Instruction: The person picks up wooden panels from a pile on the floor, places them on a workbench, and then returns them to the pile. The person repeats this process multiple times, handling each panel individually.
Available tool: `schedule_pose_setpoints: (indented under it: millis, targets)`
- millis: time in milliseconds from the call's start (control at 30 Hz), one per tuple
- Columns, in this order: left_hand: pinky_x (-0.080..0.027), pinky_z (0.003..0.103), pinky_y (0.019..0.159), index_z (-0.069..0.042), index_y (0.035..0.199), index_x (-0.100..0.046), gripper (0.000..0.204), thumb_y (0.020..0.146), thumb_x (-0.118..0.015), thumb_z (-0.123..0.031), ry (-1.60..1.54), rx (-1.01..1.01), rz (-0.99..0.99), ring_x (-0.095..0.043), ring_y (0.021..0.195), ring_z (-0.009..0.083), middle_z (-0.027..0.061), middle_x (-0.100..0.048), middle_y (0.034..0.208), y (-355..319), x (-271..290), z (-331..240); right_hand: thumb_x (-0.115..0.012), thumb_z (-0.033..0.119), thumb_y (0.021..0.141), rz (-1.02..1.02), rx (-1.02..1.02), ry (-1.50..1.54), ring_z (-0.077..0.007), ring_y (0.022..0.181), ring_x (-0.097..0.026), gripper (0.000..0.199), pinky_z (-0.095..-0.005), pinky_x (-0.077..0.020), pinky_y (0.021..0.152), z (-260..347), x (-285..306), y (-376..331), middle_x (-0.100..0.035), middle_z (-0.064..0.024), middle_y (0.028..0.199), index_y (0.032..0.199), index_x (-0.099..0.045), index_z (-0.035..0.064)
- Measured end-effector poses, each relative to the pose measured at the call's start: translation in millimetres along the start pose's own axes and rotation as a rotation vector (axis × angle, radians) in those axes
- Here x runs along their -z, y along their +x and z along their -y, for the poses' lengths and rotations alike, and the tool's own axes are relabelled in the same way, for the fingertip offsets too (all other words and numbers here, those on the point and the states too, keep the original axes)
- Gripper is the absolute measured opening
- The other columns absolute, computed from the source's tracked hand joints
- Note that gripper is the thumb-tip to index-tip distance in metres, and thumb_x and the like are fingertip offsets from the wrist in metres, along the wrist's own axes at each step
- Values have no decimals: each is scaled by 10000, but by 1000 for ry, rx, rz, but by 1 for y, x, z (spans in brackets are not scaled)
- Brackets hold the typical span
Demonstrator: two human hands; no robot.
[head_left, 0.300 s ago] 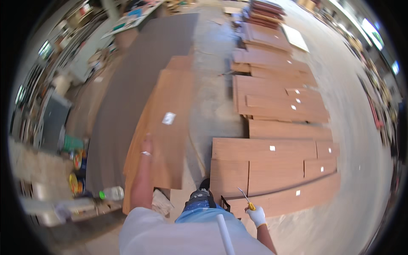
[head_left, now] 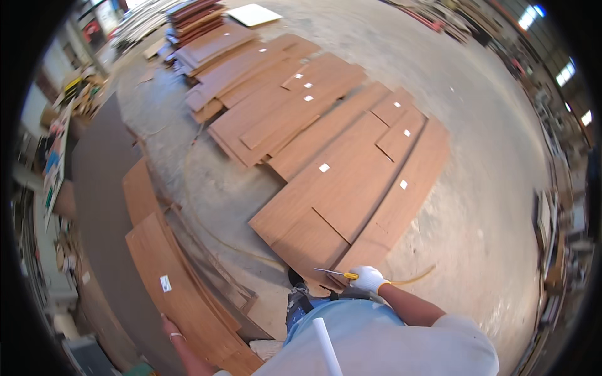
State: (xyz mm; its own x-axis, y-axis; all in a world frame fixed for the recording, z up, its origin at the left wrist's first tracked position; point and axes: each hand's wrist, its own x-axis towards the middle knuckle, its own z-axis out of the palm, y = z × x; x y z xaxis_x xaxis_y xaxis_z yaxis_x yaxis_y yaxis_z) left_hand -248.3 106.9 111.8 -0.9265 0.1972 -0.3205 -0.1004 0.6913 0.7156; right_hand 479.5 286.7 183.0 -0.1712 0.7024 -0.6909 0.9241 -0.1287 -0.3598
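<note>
My bare left hand [head_left: 169, 327], with a white band at the wrist, grips the left edge of a long brown wood-grain board [head_left: 182, 301]. A white label sticks to that board, and part of the fingers is hidden. In front of my body, my right hand [head_left: 369, 279] wears a white glove and is closed on a yellow-handled tool [head_left: 350, 276]. The tool's thin metal shaft points left, near the corner of the closest brown panels; its exact kind is unclear. More brown boards [head_left: 143, 191] lie beyond and beside the held one.
Low stacks of labelled brown panels [head_left: 351, 182] cover the floor from the middle toward the far left. A dark brown sheet [head_left: 103, 207] lies along the left. A thin hose [head_left: 219, 241] crosses the floor between them. A white panel [head_left: 254, 15] lies at the back.
The view has swung right, so the panel stacks appear turned and farther left. The tool in my right hand now points left instead of up and left. My left hand remains on the board.
</note>
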Motion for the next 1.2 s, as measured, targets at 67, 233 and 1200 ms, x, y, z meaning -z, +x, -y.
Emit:
schedule_pose_setpoints:
  millis: [67,233,1200]
  targets:
    - [-460,400,952,94,1245,-591,673,956,-502,-507,199,-7,-7,-618,1095,339,208,-653,1212,19,-2,1,-631,383,802,-91,-28,-18,-357,948,-658,300,-461,-523,835,-16,-11,-7,-691,-155,999,986,-694,155]
    - [-472,449,957,71,1205,-613,512,949,-519,-362,830,-61,-66,-588,1130,432,265,-619,1230,-30,-41,-56,-629,422,814,-130,-264,-30,-363,961,-659,376,-463,-524,848,-61,-30,-35,-688,-180,1007,986,-694,95]
    - [-501,390,901,-32,1098,-684,377,869,-643,-330,1086,-999,1546,-657,1026,317,176,-699,1055,-649,-401,58,-704,310,723,-98,-957,739,-263,609,-698,326,-375,-552,640,-592,-128,-270,-685,-154,653,713,-704,-16]
